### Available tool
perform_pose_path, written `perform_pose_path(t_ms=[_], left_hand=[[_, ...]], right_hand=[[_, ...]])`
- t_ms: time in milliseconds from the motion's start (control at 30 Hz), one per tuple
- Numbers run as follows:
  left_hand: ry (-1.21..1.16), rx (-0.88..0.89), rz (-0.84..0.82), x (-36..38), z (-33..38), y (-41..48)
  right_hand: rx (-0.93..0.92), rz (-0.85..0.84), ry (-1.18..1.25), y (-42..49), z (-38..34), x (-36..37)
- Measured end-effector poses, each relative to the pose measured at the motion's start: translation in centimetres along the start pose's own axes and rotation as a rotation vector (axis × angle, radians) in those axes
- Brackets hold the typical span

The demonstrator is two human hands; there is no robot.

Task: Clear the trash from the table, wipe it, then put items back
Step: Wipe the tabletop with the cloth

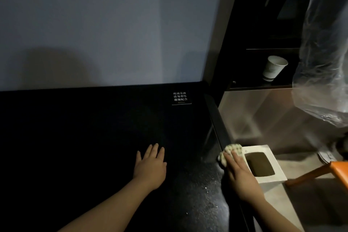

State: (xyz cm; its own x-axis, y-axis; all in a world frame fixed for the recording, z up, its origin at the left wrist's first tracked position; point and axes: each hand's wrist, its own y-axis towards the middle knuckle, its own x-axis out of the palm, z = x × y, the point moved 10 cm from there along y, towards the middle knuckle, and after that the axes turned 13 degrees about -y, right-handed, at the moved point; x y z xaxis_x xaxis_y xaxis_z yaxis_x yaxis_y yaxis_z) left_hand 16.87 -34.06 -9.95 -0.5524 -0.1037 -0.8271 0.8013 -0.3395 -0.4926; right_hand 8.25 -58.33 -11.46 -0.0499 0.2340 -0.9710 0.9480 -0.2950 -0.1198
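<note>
The room is dim, and most of the counter (94,137) reads as plain black, so its far left part is hard to make out. The right hand (239,173) covers much of the cloth (233,149), and only a pale, patterned bunch of it shows past the fingertips; the thumb is hidden. A clear plastic bag (323,62) hangs down the right edge and is cut off at the top and side. An orange chair (339,171) is cut off at the right edge too. A small dark sign (181,97) stands at the counter's back right corner, with white lettering too small to make out.

The left hand (150,167) lies flat on the counter near its middle, its grip spread and holding nothing. The right hand's grip is also flat, with straight fingers pressing the cloth down on the counter's right edge. The two hands are well apart.

The counter is dark and glossy, with fine pale specks and a wet-looking sheen on its near right part, between the hands and toward the viewer. It meets a plain grey-blue wall (94,24) at the back. Beyond its right edge, lower down, lies a white square dish (276,177) with a dark rectangle in its middle, on a pale grey surface. Further back, a white paper cup (275,68) sits tilted on a dark shelf (263,85).
</note>
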Motion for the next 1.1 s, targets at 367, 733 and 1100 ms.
perform_pose_path(t_ms=[367, 733, 1100], left_hand=[[-0.063, -0.035, 0.066, 3.9, 3.7, -5.5], [-0.062, -0.182, 0.042, 7.9, 3.1, -10.2], [-0.083, -0.213, -0.029, 7.9, 2.6, -10.0]], right_hand=[[-0.251, -0.017, 0.001, -7.6, 0.6, -0.1], [-0.326, -0.033, -0.061, -8.5, 0.7, 0.6], [-0.340, -0.030, -0.229, -8.0, 0.9, 0.8]])
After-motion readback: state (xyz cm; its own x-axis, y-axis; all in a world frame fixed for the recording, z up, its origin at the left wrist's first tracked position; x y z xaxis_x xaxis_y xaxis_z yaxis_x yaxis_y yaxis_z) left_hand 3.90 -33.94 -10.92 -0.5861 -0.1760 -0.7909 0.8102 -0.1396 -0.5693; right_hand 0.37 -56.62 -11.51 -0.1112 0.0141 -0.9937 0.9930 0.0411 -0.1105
